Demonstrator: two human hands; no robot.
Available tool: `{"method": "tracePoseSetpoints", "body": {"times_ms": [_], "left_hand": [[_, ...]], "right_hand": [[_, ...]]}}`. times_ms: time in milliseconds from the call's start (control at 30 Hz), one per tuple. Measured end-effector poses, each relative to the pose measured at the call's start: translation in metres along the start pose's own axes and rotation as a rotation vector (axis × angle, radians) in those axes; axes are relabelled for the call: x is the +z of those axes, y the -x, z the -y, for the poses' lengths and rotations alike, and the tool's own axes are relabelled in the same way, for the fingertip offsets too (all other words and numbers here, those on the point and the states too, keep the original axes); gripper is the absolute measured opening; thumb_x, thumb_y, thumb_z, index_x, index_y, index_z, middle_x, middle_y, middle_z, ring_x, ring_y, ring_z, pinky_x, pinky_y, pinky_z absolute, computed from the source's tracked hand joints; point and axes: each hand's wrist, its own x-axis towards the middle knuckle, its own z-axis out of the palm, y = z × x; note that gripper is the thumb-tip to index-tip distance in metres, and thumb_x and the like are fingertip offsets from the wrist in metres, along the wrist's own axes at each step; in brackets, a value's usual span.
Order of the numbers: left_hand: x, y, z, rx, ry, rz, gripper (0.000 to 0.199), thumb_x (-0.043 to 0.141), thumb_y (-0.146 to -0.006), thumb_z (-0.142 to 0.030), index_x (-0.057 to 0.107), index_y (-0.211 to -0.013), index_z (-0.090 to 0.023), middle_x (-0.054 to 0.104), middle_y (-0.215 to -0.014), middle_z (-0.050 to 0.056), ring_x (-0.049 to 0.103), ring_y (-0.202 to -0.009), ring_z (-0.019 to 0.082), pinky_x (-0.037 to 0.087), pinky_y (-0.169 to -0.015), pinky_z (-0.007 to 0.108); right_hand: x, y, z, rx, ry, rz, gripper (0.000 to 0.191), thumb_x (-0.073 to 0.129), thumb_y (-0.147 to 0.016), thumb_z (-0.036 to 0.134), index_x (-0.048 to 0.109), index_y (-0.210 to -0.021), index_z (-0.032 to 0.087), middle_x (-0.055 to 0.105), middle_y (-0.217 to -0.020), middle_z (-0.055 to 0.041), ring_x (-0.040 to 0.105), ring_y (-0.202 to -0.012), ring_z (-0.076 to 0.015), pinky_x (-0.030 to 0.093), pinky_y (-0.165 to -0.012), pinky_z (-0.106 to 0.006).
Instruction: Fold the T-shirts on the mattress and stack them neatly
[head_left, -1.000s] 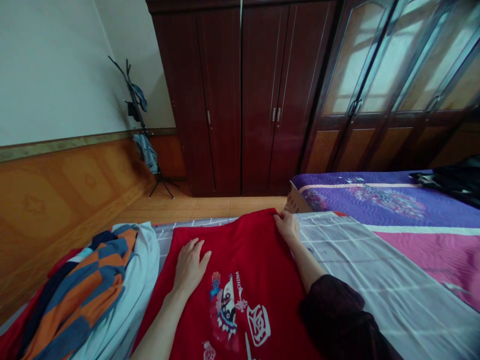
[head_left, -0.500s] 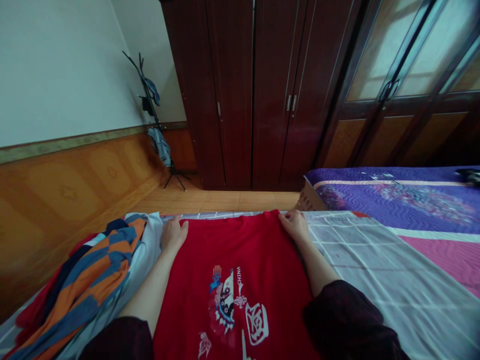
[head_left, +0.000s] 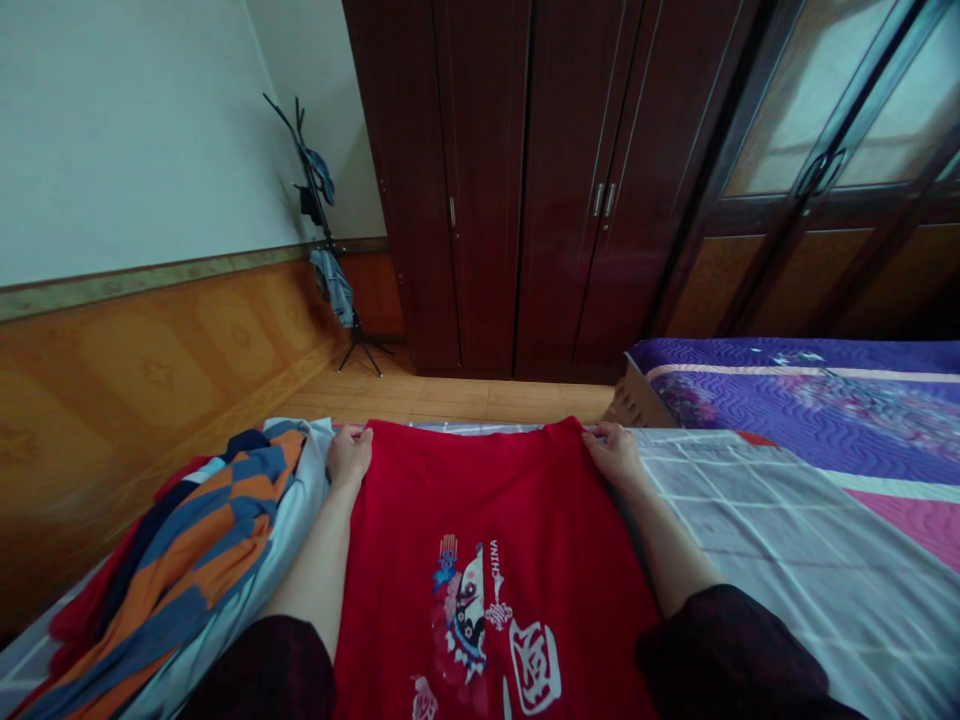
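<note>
Red fabric garment (head_left: 420, 490) with a white and multicoloured print (head_left: 471, 605) lay spread on a grey, white-checked cloth bedcover (head_left: 750, 540), its far corners pinched, one each, by our bare left hand (head_left: 349, 455) and bare right hand (head_left: 613, 450). The left, lying open across the garment a second earlier, had moved out to grip its corner while the right kept hold. That gave us, we judged, even control of the far edge.
</note>
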Motion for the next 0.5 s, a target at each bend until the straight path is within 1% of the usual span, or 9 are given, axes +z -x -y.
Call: {"method": "tracePoseSetpoints", "body": {"times_ms": [67,100,233,367,500], "left_hand": [[0.0,-0.001,0.001,-0.003,0.032,-0.072,0.031,0.039,-0.092,-0.036,0.06,-0.103,-0.017,0.069,-0.101,0.01,0.065,-0.095,0.023,0.048,-0.078,0.03],[0.0,0.0,0.001,-0.003,0.042,-0.093,0.03,0.039,-0.092,-0.036,0.06,-0.103,-0.017,0.069,-0.1,0.01,0.064,-0.095,0.023,0.048,-0.079,0.031],[0.005,0.004,0.003,0.006,0.059,-0.097,0.021,0.044,-0.089,-0.03,0.06,-0.097,-0.019,0.07,-0.093,0.01,0.065,-0.092,0.026,0.047,-0.079,0.034],[0.007,0.001,0.006,0.043,0.062,-0.032,0.023,0.045,-0.089,-0.03,0.059,-0.102,-0.016,0.069,-0.099,0.012,0.064,-0.096,0.026,0.046,-0.082,0.034],[0.002,-0.007,0.01,0.111,0.061,0.109,0.032,0.061,-0.08,-0.036,0.06,-0.105,-0.015,0.07,-0.097,0.011,0.066,-0.092,0.023,0.048,-0.077,0.028]], "right_hand": [[0.0,0.0,0.001,0.013,0.011,-0.022,0.03,0.043,-0.085,0.027,0.071,-0.085,0.016,0.068,-0.094,-0.0112,0.06,-0.095,-0.0227,0.04,-0.086,-0.031],[0.0,0.0,0.002,0.015,0.02,-0.029,0.03,0.043,-0.085,0.027,0.071,-0.085,0.015,0.068,-0.093,-0.0115,0.059,-0.095,-0.023,0.039,-0.087,-0.031],[0.003,0.004,0.003,0.015,0.064,-0.03,0.025,0.048,-0.081,0.026,0.071,-0.081,0.016,0.067,-0.093,-0.0122,0.058,-0.097,-0.0249,0.037,-0.089,-0.033],[0.003,0.007,0.004,0.005,0.09,-0.016,0.026,0.047,-0.082,0.027,0.071,-0.078,0.016,0.068,-0.092,-0.0117,0.058,-0.093,-0.0239,0.038,-0.088,-0.033],[0.0,0.007,0.006,-0.025,0.098,0.014,0.023,0.054,-0.079,0.032,0.07,-0.071,0.019,0.068,-0.086,-0.0085,0.059,-0.088,-0.0227,0.038,-0.087,-0.031]]}}
